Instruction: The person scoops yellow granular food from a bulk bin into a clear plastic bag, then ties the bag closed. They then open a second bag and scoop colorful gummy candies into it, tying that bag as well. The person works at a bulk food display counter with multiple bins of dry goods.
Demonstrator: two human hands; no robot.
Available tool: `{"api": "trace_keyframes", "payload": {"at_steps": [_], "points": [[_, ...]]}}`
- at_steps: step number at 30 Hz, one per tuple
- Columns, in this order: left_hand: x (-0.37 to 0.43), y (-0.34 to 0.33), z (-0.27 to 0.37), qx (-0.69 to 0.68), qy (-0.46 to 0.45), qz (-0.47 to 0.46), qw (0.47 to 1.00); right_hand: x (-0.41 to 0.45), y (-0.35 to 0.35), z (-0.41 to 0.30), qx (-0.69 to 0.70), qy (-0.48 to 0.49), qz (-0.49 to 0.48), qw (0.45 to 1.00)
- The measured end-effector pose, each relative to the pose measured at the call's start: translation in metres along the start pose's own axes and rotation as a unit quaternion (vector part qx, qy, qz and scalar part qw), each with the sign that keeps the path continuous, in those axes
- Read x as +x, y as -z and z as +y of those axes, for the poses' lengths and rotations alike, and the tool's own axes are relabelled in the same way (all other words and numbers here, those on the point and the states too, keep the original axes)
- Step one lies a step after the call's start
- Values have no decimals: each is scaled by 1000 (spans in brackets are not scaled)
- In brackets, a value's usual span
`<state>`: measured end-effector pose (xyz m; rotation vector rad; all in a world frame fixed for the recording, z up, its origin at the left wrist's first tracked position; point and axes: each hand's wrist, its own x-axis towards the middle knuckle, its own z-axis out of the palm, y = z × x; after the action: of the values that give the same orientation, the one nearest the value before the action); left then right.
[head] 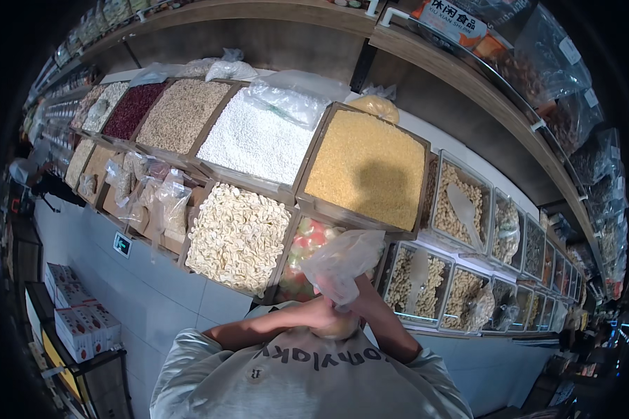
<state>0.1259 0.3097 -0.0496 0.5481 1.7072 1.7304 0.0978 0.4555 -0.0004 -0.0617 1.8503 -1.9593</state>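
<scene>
Close to my chest, over the lower edge of the display, both hands meet at the neck of a clear plastic bag (346,262). The bag's loose top flares upward, and its rounded lower part looks pale yellow. My left hand (318,312) grips the bag from the left of the picture, my right hand (355,293) from the right; the film and my fingers overlap, so each fingertip cannot be told apart. Beyond them stands a wooden bin of yellow grain (367,162). Colourful wrapped pieces (306,241) lie in the bin just behind the bag.
Left of the hands is a bin of pale dried slices (238,235); behind it, one of white grains (262,136). Clear tubs of peanuts (419,277) with scoops stand right. A wooden shelf (461,78) overhangs the back. Cartons (86,330) stand lower left; a person (31,173) stands far left.
</scene>
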Motion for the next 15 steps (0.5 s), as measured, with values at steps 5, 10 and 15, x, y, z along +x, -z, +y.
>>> {"api": "trace_keyframes", "payload": {"at_steps": [5, 10, 15], "points": [[0, 1, 6, -23, 2, -35, 999, -2, 2, -27, 37, -62, -43, 996], [3, -1, 10, -16, -18, -54, 998, -7, 6, 3, -6, -41, -4, 999], [5, -9, -8, 21, -35, 23, 999, -11, 20, 31, -251, 77, -52, 963]]}}
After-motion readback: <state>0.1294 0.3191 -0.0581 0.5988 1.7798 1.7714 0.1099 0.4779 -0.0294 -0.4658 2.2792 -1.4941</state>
